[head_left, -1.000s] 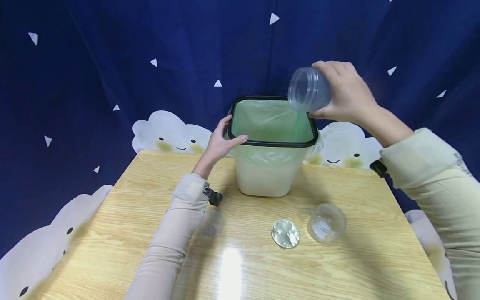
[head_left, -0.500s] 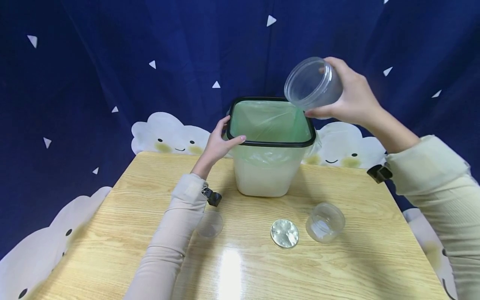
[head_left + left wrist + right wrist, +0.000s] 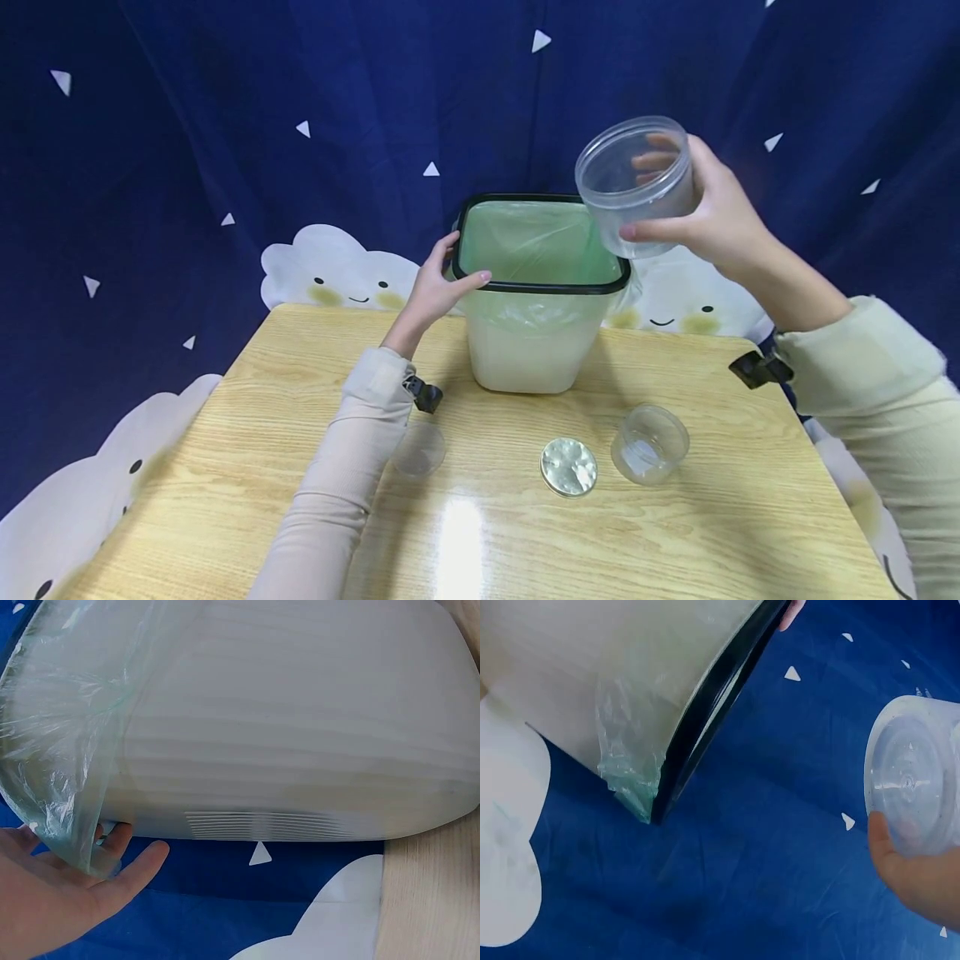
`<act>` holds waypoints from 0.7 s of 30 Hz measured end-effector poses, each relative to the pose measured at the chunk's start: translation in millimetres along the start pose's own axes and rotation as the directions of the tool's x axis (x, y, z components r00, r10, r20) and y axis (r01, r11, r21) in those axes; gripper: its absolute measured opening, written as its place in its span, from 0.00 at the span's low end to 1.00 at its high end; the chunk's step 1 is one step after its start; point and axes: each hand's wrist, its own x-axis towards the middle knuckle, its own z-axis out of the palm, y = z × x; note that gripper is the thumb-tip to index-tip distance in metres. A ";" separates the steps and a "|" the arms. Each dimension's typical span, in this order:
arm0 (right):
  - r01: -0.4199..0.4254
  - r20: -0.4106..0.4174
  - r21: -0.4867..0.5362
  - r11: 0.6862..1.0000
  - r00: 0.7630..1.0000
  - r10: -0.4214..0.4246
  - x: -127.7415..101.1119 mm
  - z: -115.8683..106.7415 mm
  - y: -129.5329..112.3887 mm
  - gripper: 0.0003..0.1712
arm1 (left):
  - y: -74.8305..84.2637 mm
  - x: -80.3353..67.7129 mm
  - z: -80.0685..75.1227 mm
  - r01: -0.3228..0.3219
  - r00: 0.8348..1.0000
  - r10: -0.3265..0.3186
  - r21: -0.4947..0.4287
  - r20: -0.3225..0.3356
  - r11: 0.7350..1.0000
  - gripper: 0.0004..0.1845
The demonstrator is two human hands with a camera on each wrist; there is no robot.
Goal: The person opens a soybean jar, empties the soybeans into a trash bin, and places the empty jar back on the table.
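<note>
A whitish trash bin (image 3: 525, 346) with a black rim and a pale green liner bag (image 3: 525, 237) stands at the table's far edge. My left hand (image 3: 437, 287) grips its left rim corner, thumb over the front edge and fingers along the side. In the left wrist view those fingers lie by the overhanging liner. My right hand (image 3: 720, 212) holds a clear plastic jar (image 3: 637, 187) above the bin's right rim, thumb on the near side and fingers behind. The jar's mouth faces up and slightly left; no contents show inside. Its round base (image 3: 909, 780) faces the right wrist camera.
On the wooden table (image 3: 300, 383) are a silvery round lid (image 3: 568, 467), a second clear jar (image 3: 651, 446) with a white piece in it, and a clear disc (image 3: 420, 450) beside my left forearm. A dark blue curtain (image 3: 360, 108) hangs behind.
The jar has turned from tipped over the bin, with green stuff falling out, to nearly upright, moving slightly right. My left hand stays on the rim.
</note>
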 end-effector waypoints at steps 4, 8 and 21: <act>0.009 0.001 0.078 0.997 1.000 -0.009 -4.9 1.4 -0.5 0.47 | 0.5 -0.1 -0.5 -0.002 1.000 0.002 0.006 0.000 1.000 0.44; 0.022 0.012 0.232 0.972 1.000 -0.026 -11.1 2.9 1.9 0.45 | 0.2 0.5 -0.4 -0.001 1.000 0.001 0.007 0.001 1.000 0.44; 0.054 0.050 0.404 0.913 0.996 -0.081 -41.0 19.9 20.5 0.46 | -0.1 0.4 0.3 -0.004 1.000 0.004 -0.009 0.000 1.000 0.44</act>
